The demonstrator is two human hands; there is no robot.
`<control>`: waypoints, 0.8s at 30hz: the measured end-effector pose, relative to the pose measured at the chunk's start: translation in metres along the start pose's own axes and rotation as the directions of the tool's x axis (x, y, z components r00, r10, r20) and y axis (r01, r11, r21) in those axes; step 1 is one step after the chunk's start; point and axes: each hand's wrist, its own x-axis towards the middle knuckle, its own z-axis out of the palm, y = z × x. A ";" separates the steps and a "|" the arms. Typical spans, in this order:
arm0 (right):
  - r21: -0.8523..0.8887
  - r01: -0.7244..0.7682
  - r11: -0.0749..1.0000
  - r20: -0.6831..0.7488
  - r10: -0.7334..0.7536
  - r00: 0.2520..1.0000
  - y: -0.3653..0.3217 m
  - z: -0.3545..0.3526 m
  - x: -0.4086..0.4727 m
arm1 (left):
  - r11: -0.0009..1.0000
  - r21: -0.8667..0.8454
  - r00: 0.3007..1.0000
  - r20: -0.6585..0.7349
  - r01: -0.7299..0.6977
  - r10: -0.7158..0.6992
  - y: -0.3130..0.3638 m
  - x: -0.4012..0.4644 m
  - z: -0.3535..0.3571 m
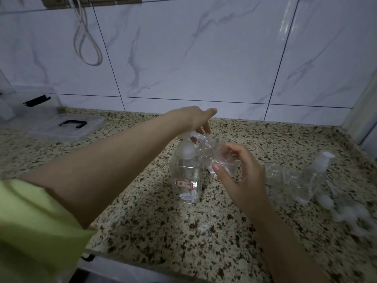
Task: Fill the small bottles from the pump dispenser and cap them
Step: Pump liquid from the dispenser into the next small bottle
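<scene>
Left hand [199,119] pressing clear square pump dispenser [186,172] — small clear plastic bottle [219,158] pinched, tilted under spout by right hand [239,176] — for catching liquid.

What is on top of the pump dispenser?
The left hand rests on the pump dispenser, fingers on its white pump head. The nozzle tip is hidden by the small bottle.

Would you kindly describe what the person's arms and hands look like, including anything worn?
The left arm has a short, light yellow-green sleeve at the upper arm; its forearm is bare. The right arm shows no sleeve. Neither the left hand nor the right hand shows gloves, rings or a watch.
</scene>
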 end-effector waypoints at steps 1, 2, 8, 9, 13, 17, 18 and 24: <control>-0.004 -0.001 1.000 0.002 0.001 1.000 0.001 0.000 0.000 | 1.000 -0.001 1.000 -0.003 -0.004 0.004 -0.002 0.002 0.002; -0.008 -0.002 1.000 0.005 0.002 1.000 0.001 0.000 0.000 | 1.000 -0.001 1.000 -0.011 -0.007 0.007 -0.004 0.003 0.004; -0.009 -0.006 1.000 0.026 0.006 1.000 0.004 0.001 -0.002 | 0.999 0.033 0.998 -0.058 -0.022 0.024 -0.005 0.002 0.008; -0.007 -0.004 1.000 0.026 0.004 1.000 0.005 0.000 -0.001 | 0.999 0.036 0.997 -0.064 -0.028 0.030 -0.004 0.002 0.008; 0.012 -0.001 1.000 0.024 0.000 1.000 0.003 0.001 -0.002 | 0.997 0.071 0.999 -0.033 -0.015 0.018 -0.003 0.001 0.008; 0.002 0.001 1.000 0.024 -0.001 1.000 0.003 0.000 -0.001 | 0.999 0.053 0.999 -0.048 -0.007 0.010 -0.003 -0.001 0.007; 0.000 0.000 1.000 0.022 0.000 1.000 0.003 0.000 -0.001 | 0.998 0.063 0.999 -0.044 -0.002 0.004 -0.001 -0.001 0.007; -0.007 0.002 1.000 0.031 -0.002 1.000 0.001 0.000 -0.001 | 0.998 0.066 0.999 -0.037 -0.002 0.004 0.000 -0.002 0.007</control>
